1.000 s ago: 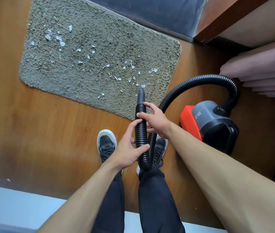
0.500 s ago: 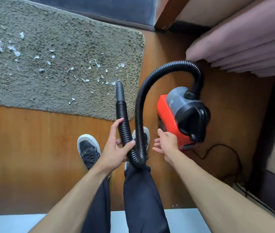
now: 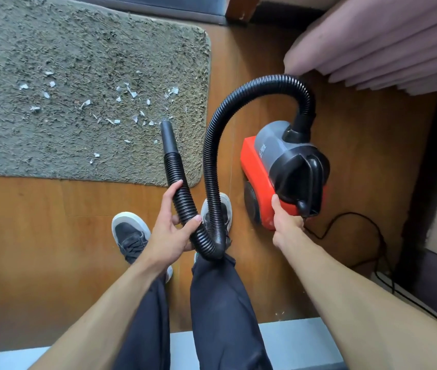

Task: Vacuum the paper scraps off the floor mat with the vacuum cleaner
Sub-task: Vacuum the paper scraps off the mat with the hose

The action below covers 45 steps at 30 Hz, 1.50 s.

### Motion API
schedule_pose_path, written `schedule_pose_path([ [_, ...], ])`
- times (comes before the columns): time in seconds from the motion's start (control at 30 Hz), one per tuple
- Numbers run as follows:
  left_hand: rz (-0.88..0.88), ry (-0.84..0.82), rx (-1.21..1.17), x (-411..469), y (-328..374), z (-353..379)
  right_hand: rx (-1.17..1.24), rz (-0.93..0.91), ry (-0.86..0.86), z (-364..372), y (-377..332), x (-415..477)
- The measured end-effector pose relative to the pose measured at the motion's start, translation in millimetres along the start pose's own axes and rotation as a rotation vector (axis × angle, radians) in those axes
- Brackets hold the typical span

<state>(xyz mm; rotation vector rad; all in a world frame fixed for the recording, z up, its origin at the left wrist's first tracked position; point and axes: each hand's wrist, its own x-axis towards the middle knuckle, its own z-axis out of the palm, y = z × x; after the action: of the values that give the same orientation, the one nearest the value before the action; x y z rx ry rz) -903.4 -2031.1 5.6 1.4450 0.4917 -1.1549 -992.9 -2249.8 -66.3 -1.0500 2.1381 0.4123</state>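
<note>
A shaggy grey-green floor mat (image 3: 78,145) lies on the wooden floor at the upper left, strewn with several white paper scraps (image 3: 132,94). A red and grey vacuum cleaner (image 3: 278,166) stands on the floor right of the mat. Its black ribbed hose (image 3: 228,108) arches up from the body and loops down to my legs. My left hand (image 3: 169,225) is closed around the hose just below the smooth black nozzle (image 3: 168,137), which points at the mat's near right corner. My right hand (image 3: 286,220) presses against the near red end of the vacuum body, fingers hidden behind it.
Pink pleated curtain (image 3: 372,41) hangs at the upper right. A black power cord (image 3: 358,222) runs from the vacuum across the floor to the right wall. My two dark shoes (image 3: 132,233) stand just short of the mat. A pale ledge (image 3: 292,332) lies at the bottom.
My right hand let go of the hose, reached right and down, and now rests on the vacuum body. The view swung right; my left hand kept its hold on the hose.
</note>
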Motion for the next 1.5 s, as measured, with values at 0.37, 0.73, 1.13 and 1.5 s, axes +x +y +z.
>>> schedule_pose_path([
  [0.37, -0.063, -0.054, 0.011, 4, 2, 4, -0.116, -0.006, 0.012, 4, 1, 7],
  [0.73, -0.047, -0.072, -0.03, -14, 16, -7, -0.269, -0.596, -0.461, 72, -22, -110],
  [1.13, -0.038, -0.088, -0.125, -23, -2, -27, -0.572, -0.566, -0.871, 132, -53, -140],
  [1.5, 0.024, -0.072, -0.182, -25, -24, -53, -0.637, -0.515, -0.974, 142, -44, -147],
])
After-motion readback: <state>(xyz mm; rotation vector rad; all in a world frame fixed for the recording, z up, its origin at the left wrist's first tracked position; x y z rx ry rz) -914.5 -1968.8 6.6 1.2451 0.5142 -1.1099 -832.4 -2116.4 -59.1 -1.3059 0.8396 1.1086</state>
